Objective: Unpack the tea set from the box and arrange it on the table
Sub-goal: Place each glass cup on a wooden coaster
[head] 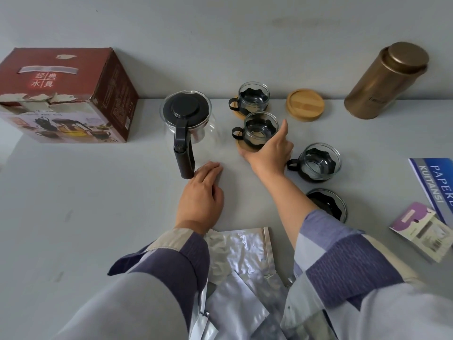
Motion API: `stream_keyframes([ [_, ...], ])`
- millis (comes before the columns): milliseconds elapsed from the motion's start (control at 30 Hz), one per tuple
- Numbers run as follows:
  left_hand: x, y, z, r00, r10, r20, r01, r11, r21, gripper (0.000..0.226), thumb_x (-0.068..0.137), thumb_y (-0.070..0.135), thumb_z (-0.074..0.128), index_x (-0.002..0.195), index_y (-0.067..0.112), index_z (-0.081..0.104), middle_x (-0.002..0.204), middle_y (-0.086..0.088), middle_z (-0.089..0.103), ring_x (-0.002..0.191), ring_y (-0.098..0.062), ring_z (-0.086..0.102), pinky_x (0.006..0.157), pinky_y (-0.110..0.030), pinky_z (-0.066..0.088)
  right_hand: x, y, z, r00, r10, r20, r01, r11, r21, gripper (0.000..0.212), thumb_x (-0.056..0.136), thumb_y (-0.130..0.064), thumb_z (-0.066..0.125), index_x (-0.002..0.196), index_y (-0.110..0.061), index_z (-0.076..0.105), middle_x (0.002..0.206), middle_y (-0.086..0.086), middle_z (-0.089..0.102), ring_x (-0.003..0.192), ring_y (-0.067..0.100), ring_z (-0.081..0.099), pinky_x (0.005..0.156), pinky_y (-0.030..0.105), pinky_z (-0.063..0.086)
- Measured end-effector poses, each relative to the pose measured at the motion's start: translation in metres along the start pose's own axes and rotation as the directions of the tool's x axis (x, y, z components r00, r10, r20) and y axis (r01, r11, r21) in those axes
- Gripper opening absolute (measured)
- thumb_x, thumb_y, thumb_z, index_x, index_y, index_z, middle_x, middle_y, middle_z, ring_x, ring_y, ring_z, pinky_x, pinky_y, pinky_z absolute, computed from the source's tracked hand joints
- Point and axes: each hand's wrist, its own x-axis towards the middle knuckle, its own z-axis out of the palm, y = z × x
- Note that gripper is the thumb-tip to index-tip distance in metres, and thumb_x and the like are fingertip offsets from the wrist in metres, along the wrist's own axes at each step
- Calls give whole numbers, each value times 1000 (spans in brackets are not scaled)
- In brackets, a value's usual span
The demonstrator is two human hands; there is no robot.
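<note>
The red tea set box point(73, 94) stands closed at the far left. A glass teapot point(187, 123) with a black lid and handle sits at the centre. My left hand point(201, 195) rests flat on the table just below the teapot's handle, holding nothing. My right hand point(269, 153) grips the wooden coaster point(242, 147) under a glass cup point(259, 130). Another cup point(253, 96) stands on a coaster behind it. A bare coaster point(305, 105) lies to the right. Two more cups point(318, 161) point(328, 204) stand on the table by my right forearm.
A gold tin canister point(384, 82) stands at the far right against the wall. A blue booklet point(434, 182) and a purple packet point(421, 229) lie at the right edge. Crumpled silver foil bags point(240, 253) lie between my forearms at the near edge.
</note>
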Motion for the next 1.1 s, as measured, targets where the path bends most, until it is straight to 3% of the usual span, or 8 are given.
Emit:
stream_keyframes([
  [233, 0, -2, 1, 1000, 7, -3, -7, 1000, -6, 42, 84, 2, 51, 125, 8, 61, 133, -3, 56, 128, -16, 47, 108, -19, 29, -16, -5, 1, 999, -4, 44, 6, 998, -56, 124, 62, -40, 84, 151, -12, 4, 144, 8, 40, 128, 32, 36, 105, 43, 32],
  [400, 0, -2, 0, 1000, 6, 2, -6, 1000, -16, 42, 84, 3, 51, 125, 8, 60, 133, -3, 55, 127, -16, 47, 107, -18, 28, -16, -16, -12, 995, 17, 98, -23, 998, 63, 124, 68, -36, 82, 150, -7, -7, 155, 11, 24, 137, 32, 29, 112, 37, 22],
  [500, 0, -2, -1, 1000, 13, 2, -13, 1000, -12, 43, 83, 1, 52, 125, 7, 60, 133, -4, 55, 126, -18, 49, 106, -19, 30, -14, -25, -37, 971, 135, 195, -174, 965, 197, 113, 76, -15, 75, 151, -15, -10, 152, 12, 30, 134, 27, 39, 96, 27, 40],
  [600, 0, -2, -1, 999, 31, 29, -32, 999, 25, 42, 83, 0, 54, 124, 5, 60, 132, -7, 56, 126, -22, 50, 105, -25, 33, -3, -31, -73, 948, 182, 260, -252, 929, 270, 93, 84, -12, 64, 151, -19, 0, 148, 9, 36, 129, 24, 44, 83, 24, 36],
  [767, 7, 19, -1, 986, -112, 125, 98, 989, 115, 39, 97, 10, 41, 134, 7, 51, 143, -3, 45, 130, -22, 44, 107, -33, 36, 33, -19, -122, 957, 72, 280, -133, 970, 205, 67, 83, -20, 67, 142, -18, 36, 136, 5, 51, 121, 21, 51, 98, 31, 43],
  [833, 6, 36, 0, 980, -158, 125, 139, 980, 145, 39, 97, 13, 39, 134, 10, 50, 142, -1, 45, 122, -24, 50, 98, -36, 43, 47, -4, -137, 952, 30, 305, -90, 979, 183, 58, 84, -17, 67, 138, -17, 44, 127, 0, 56, 114, 17, 55, 98, 31, 45],
  [933, -1, 61, 12, 992, -37, 122, 20, 990, 139, 37, 93, 12, 44, 129, 11, 55, 135, -1, 52, 113, -25, 57, 90, -35, 46, 68, 29, -148, 953, 34, 302, -77, 988, 133, 57, 85, -16, 67, 138, -13, 46, 126, 2, 56, 113, 18, 55, 94, 28, 42],
  [1100, -4, 94, 49, 983, 73, 166, -90, 991, 95, 44, 93, 21, 41, 136, 13, 49, 141, 0, 46, 128, -18, 46, 108, -28, 33, 101, 77, -141, 959, 18, 284, -11, 1000, -27, 64, 84, -27, 68, 140, -13, 41, 139, 5, 50, 126, 23, 48, 103, 31, 36],
])
